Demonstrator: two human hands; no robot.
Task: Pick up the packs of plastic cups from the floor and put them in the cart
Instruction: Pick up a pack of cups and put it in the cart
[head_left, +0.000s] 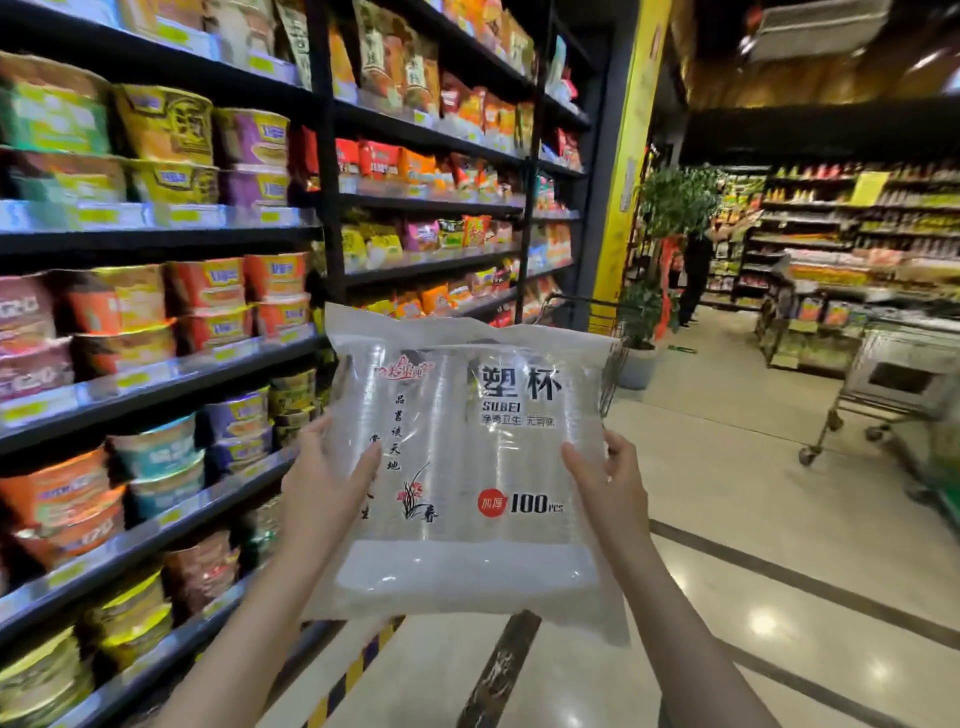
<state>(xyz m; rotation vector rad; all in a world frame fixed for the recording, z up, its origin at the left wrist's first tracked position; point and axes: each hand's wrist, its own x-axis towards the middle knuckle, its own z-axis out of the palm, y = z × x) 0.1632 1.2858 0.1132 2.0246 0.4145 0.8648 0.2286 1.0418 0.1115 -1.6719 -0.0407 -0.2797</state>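
Observation:
A clear plastic pack of cups (467, 457), printed with black and red lettering and "100 pcs", is held up in front of me at chest height. My left hand (327, 483) grips its left edge, thumb on the front. On the opposite edge my right hand (610, 486) holds it the same way. Behind the pack, a dark wire cart (610, 358) shows only partly, its handle and right side peeking out past the pack's top right corner. No other packs are visible on the floor.
Tall shelves of instant noodle cups (156, 322) line the left side. The tiled aisle floor (753, 519) opens to the right. Another metal cart (883, 384) stands at right. A potted plant (670, 249) and a person in black (693, 275) are further down.

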